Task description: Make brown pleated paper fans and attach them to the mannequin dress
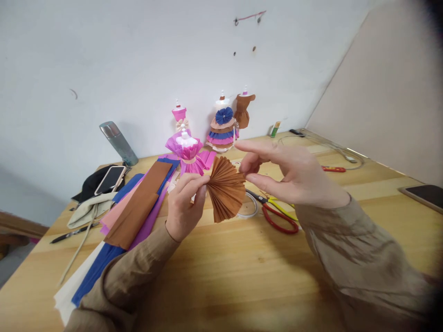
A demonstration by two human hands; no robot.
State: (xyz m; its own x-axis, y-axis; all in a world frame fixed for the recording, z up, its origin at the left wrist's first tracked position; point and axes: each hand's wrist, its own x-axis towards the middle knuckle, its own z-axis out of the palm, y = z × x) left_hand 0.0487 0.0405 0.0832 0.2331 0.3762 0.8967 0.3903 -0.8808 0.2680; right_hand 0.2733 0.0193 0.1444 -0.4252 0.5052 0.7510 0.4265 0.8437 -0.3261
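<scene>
A brown pleated paper fan is spread out above the wooden table. My left hand pinches its gathered point between thumb and fingers. At the opposite, outer edge, my right hand has its thumb and curled fingers on the pleats, with the index finger stretched out over them. Just behind the fan stand small white dress forms: one in a pink ruffled paper dress, and one in a tiered dress with a blue rosette. Scissors with red and yellow handles and a white ring-shaped roll lie beside the fan, partly hidden.
Crepe paper strips in several colours lie on the left, near a pen, a cloth pouch, a phone and a leaning flask. On the right are a red-handled cutter, a cable and another phone.
</scene>
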